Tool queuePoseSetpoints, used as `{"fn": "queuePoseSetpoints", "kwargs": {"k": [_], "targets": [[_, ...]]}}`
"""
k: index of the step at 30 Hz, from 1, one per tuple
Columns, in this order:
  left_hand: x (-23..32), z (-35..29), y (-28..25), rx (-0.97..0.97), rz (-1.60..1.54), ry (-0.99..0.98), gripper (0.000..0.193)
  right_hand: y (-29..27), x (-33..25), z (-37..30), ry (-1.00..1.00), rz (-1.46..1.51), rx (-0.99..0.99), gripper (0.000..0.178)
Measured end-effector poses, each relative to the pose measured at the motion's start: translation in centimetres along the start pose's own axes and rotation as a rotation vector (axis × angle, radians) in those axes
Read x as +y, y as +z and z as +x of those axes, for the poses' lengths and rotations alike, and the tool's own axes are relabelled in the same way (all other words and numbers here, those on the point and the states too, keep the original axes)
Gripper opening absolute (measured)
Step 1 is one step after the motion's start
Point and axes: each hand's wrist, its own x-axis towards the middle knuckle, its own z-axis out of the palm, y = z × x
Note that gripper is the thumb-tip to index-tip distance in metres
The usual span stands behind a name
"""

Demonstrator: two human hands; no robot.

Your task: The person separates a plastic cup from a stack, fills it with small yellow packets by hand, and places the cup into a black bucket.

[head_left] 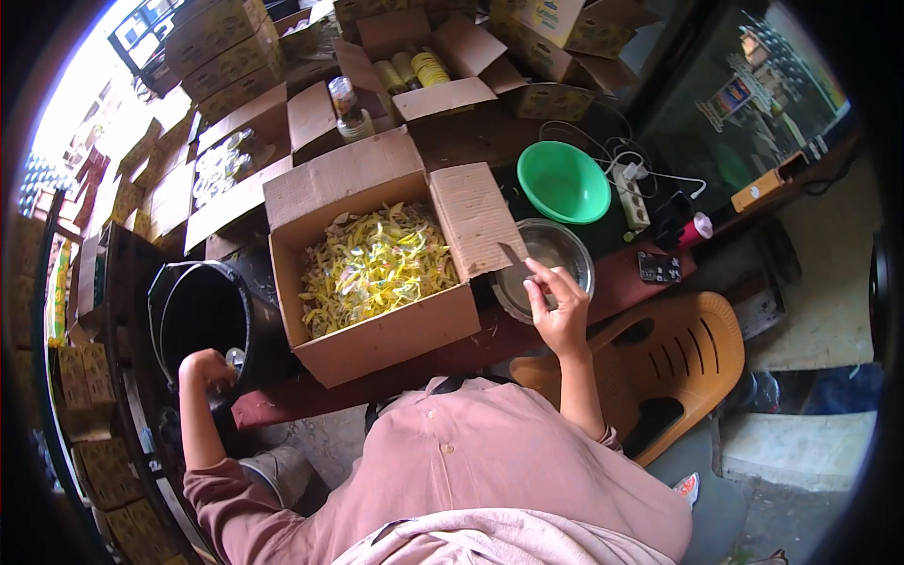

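Note:
My left hand (209,371) reaches down at the near right rim of a black bucket (247,315), its fingers closed round a clear bottle (234,358), of which only a shiny end shows. Raised over the metal bowl (576,247), my right hand (562,303) pinches a knife (512,254) with a short dark blade pointing up and left. Between my hands stands an open cardboard box (377,334) heaped with yellow and clear plastic strips (386,268).
A green basin (565,184) sits behind the metal bowl, beside a white power strip (631,198). Farther back, open cartons hold yellow rolls (428,68) and clear bottles (226,165). An orange plastic chair (683,367) stands at my right. Cartons are stacked at the left.

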Motion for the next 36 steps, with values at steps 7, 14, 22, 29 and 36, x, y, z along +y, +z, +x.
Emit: {"fn": "queuePoseSetpoints", "kwargs": {"k": [7, 14, 22, 29, 36], "targets": [[-1.2, 0.5, -1.0, 0.54, -0.506, 0.162, 0.047, 2.5, 1.2, 0.4, 0.527, 0.787, 0.143, 0.031], [-2.4, -0.4, -1.0, 0.294, -0.593, 0.007, 0.047, 4.6, 1.6, 2.9, 0.567, 0.885, 0.092, 0.032], [-1.0, -1.1, -2.0, 0.106, -0.616, -0.001, 0.044, 7.1, 0.8, 6.1, 0.594, 0.927, -0.052, 0.033], [-3.1, 0.3, -0.1, 0.352, -0.186, -0.213, 0.054, 8.2, -0.2, 5.8, 0.565, 0.943, -0.116, 0.034], [-2.8, 0.1, -0.5, 0.249, -0.562, -0.04, 0.053, 7.8, 1.2, 5.0, 0.623, 0.949, -0.063, 0.034]]}}
